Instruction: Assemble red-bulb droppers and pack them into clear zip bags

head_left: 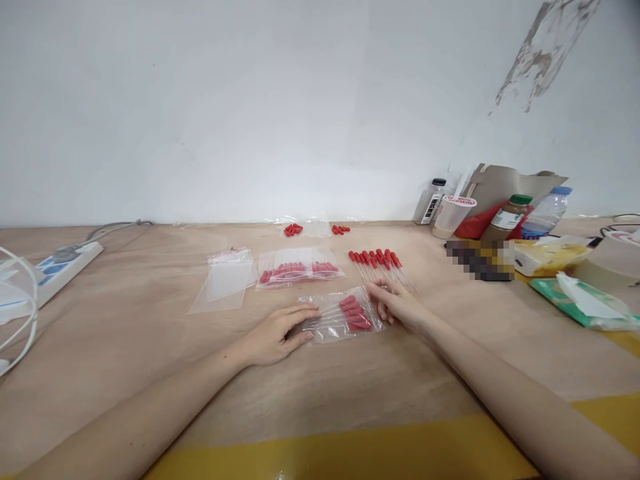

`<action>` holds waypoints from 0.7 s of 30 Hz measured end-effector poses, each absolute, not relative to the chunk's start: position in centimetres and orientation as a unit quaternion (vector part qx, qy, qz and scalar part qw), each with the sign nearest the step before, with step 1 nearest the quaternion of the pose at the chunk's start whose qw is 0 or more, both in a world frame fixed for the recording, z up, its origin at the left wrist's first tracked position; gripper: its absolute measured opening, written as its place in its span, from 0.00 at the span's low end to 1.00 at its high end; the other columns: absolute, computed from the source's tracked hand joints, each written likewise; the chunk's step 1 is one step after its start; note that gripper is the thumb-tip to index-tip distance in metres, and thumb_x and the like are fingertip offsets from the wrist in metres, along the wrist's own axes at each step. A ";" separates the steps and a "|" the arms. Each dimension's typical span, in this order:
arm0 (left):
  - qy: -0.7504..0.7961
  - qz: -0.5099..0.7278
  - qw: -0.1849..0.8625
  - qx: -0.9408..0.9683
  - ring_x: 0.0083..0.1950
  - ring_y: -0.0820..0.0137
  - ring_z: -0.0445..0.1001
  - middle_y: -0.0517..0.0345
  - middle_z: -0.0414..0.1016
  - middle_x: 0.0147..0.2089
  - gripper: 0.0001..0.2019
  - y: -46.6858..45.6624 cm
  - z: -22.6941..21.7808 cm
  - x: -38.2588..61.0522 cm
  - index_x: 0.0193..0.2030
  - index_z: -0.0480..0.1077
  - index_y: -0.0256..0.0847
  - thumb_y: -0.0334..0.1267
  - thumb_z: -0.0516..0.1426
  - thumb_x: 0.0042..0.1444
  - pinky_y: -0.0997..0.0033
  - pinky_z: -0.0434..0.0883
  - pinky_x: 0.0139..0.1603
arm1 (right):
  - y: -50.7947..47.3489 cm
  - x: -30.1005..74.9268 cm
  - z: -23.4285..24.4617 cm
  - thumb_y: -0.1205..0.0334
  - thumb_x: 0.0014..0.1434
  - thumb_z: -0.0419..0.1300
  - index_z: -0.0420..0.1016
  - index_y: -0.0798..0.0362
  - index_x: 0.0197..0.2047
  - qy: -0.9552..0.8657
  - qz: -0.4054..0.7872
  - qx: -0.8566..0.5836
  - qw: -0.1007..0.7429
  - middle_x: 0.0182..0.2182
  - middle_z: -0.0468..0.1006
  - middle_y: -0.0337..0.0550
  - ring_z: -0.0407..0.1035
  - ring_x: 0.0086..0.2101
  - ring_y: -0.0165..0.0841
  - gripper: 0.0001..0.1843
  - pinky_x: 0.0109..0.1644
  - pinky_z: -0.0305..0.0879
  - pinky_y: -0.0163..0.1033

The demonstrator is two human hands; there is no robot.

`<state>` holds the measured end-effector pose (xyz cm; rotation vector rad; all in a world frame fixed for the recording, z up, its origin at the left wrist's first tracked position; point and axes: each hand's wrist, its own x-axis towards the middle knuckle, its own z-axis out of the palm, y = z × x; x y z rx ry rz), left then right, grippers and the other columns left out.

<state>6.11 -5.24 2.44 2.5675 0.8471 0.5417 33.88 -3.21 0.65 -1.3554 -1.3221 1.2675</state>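
Observation:
A clear zip bag point(327, 331) lies flat on the table, holding several glass droppers with red rubber bulbs point(354, 312). On its left end rests my left hand point(275, 335), fingers stretched and thumb apart. My right hand point(395, 303) is at the bag's zip end on the right, its fingers curled and closed at the edge. Just beyond that hand lie several loose droppers point(383, 259) with red bulbs pointing away from me. Behind the bag are filled bags point(300, 267) with more red-bulbed droppers. Flat, unfilled zip bags point(227, 280) lie to the left.
Small piles of red bulbs point(293, 230) sit near the wall, with clear tubes between them. A power strip point(70, 270) with cables is at left. At right stand a cup point(453, 217), bottles point(505, 220), a paper bag point(520, 180) and a tissue pack point(583, 303).

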 end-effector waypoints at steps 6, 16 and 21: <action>0.302 0.178 0.186 0.918 0.60 0.66 0.59 0.54 0.61 0.59 0.19 -5.4 2.4 6.1 0.58 0.58 0.46 0.39 0.48 0.60 0.60 0.59 0.59 | -4.0 33.3 1.5 0.54 0.42 0.66 0.72 0.56 0.30 -0.584 0.571 -0.458 0.351 0.21 0.74 0.37 0.66 0.21 0.24 0.16 0.21 0.59 0.28; 0.556 0.348 -0.070 0.752 0.56 0.59 0.60 0.48 0.65 0.51 0.15 -1.4 3.2 1.8 0.47 0.63 0.38 0.42 0.48 0.56 0.58 0.58 0.57 | -4.2 37.4 3.6 0.65 0.51 0.58 0.72 0.56 0.37 -0.376 0.697 -0.399 0.462 0.30 0.78 0.45 0.73 0.29 0.32 0.08 0.34 0.71 0.37; 0.729 0.109 -0.042 0.674 0.64 0.45 0.46 0.35 0.49 0.63 0.33 1.2 2.5 -1.7 0.60 0.52 0.28 0.53 0.45 0.54 0.50 0.52 0.58 | -2.2 37.2 4.6 0.69 0.54 0.53 0.71 0.56 0.36 -0.337 0.637 -0.363 0.591 0.30 0.78 0.43 0.73 0.31 0.30 0.07 0.38 0.71 0.34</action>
